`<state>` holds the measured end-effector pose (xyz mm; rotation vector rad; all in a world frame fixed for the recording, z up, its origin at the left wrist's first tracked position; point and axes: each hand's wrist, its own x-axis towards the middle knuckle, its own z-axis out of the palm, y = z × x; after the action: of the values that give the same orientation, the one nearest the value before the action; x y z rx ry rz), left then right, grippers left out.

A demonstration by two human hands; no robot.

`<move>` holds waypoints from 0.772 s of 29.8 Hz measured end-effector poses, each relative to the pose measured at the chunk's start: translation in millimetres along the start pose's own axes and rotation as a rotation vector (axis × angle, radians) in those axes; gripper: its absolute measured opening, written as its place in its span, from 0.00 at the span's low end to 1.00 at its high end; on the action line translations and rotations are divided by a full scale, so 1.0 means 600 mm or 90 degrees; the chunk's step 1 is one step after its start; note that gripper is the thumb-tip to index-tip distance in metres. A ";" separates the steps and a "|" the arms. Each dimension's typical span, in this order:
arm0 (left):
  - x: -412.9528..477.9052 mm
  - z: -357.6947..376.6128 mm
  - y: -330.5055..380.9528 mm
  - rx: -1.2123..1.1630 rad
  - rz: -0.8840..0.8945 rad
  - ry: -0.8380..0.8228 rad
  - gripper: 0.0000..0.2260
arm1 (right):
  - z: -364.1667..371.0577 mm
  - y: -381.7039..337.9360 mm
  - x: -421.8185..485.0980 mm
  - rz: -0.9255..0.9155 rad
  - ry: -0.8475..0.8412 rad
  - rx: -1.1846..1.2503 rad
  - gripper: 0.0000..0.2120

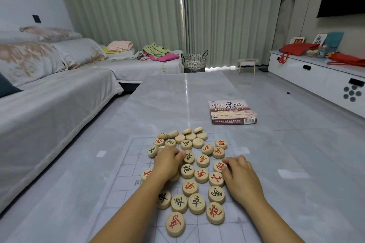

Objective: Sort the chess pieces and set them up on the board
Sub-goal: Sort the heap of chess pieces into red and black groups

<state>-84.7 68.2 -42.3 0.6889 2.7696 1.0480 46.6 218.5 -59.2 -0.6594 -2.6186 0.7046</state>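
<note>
Several round wooden chess pieces (195, 203) with red or black characters lie jumbled on a thin transparent board sheet (126, 165) on the grey table. Some at the far side (197, 142) lie face down. My left hand (167, 162) rests on the pile's left side, fingers curled over pieces beneath it, thumb beside a black-marked piece (189, 157). My right hand (240, 173) sits at the pile's right edge, fingertips pinching a red-marked piece (218, 166).
The chess set's box (232, 112) lies farther out on the table, to the right. A sofa (49, 100) runs along the left, a white cabinet (316, 73) along the right. A wicker basket (194, 61) stands beyond the table's far end.
</note>
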 end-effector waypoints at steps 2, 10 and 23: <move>0.009 0.003 -0.003 0.036 -0.006 0.019 0.11 | -0.001 0.000 0.000 0.000 0.001 0.003 0.16; 0.008 -0.026 -0.022 -0.004 0.027 0.175 0.05 | -0.003 0.000 0.000 0.002 -0.003 -0.004 0.16; 0.023 -0.048 -0.070 0.268 0.025 0.100 0.16 | 0.000 -0.003 0.000 0.002 0.002 -0.011 0.16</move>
<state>-120.2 29.1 -46.8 0.7340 3.1639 0.5436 46.3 217.3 -58.3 -0.6690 -2.6240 0.6828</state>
